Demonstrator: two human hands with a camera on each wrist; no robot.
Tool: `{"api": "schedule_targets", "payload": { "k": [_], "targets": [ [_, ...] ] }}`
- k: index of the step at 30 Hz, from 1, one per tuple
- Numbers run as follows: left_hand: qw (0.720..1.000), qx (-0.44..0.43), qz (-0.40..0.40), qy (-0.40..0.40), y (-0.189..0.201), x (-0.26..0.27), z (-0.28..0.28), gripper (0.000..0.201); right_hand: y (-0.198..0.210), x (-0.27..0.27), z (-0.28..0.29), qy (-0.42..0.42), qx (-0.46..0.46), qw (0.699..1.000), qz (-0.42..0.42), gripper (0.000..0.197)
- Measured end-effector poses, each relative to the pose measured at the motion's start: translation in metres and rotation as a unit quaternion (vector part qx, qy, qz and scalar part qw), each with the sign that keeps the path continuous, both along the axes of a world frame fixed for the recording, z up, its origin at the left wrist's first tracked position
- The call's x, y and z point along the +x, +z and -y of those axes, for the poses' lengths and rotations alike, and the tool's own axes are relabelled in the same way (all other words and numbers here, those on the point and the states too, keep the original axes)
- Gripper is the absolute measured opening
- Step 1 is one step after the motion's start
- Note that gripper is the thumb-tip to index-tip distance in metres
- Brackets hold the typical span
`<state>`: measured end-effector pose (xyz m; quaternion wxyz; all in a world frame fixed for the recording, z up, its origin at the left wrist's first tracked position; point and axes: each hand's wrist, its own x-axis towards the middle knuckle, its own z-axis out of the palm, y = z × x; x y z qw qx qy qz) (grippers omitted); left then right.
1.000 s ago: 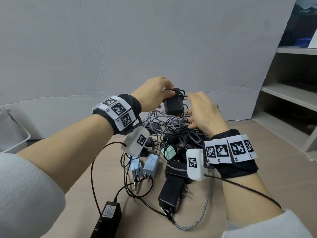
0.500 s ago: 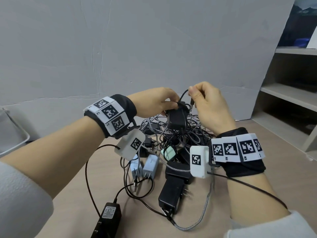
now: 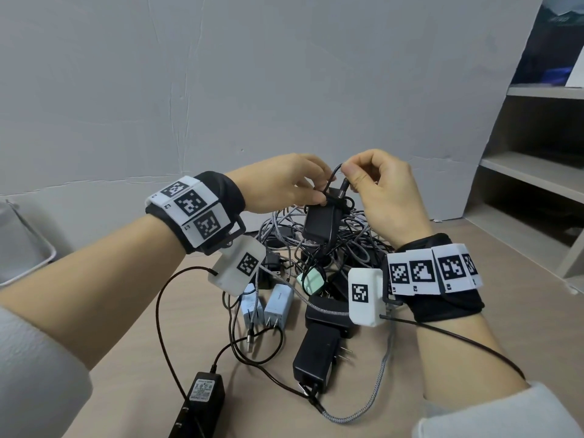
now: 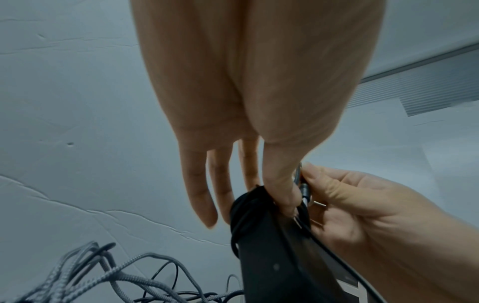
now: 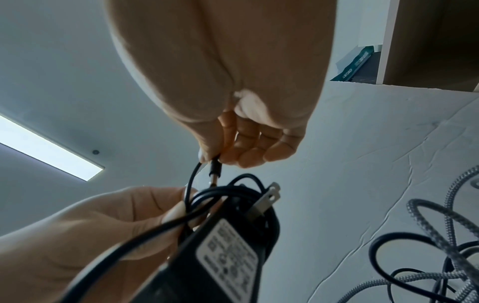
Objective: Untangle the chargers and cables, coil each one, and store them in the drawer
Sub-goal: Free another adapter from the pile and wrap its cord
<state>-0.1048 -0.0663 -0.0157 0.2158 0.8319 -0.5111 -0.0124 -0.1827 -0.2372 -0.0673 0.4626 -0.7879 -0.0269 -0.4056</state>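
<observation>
A black power adapter (image 3: 321, 220) hangs above the tangled pile of cables (image 3: 331, 248), its thin black cord wound round its top. My left hand (image 3: 303, 188) pinches the adapter's top end between thumb and fingers; in the left wrist view the adapter (image 4: 279, 256) shows below my thumb. My right hand (image 3: 363, 175) pinches the cord's barrel plug (image 5: 215, 170) just above the adapter (image 5: 228, 254), whose flat prongs (image 5: 267, 201) and white label face the right wrist camera.
On the wooden table (image 3: 442, 279) lie two pale blue chargers (image 3: 268, 303), a mint green charger (image 3: 311, 279), two black adapters (image 3: 317, 355) (image 3: 202, 396) and a braided grey cable (image 3: 373, 396). A white basket (image 3: 28, 248) stands at left, shelves (image 3: 531, 175) at right.
Both hands have lifted a little with the adapter. My right hand came off the pile, took the cord's plug end and now holds it above the adapter.
</observation>
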Motion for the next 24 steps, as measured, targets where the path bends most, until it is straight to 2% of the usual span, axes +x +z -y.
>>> {"api": "schedule_targets", "payload": {
  "k": [6, 10, 16, 21, 24],
  "targets": [
    [0.999, -0.029, 0.003, -0.012, 0.002, -0.004, 0.004, 0.027, -0.001, 0.002, 0.001, -0.004, 0.013, 1.0, -0.003, 0.017],
    [0.995, -0.1, -0.018, -0.017, -0.003, 0.0, 0.01, 0.017, -0.002, 0.001, 0.005, -0.035, 0.019, 0.999, 0.004, 0.017],
    [0.995, -0.094, -0.005, -0.011, -0.007, -0.001, 0.019, 0.009, -0.002, -0.001, 0.006, -0.048, 0.022, 0.999, 0.001, 0.013],
    [0.993, -0.116, 0.03, 0.019, -0.012, -0.001, 0.018, 0.009, -0.002, -0.003, 0.007, -0.041, 0.021, 0.999, -0.007, 0.016],
    [0.988, -0.148, 0.01, 0.038, -0.013, -0.003, 0.016, 0.008, 0.0, -0.005, 0.008, -0.038, 0.021, 0.999, -0.01, 0.017]
  ]
}}
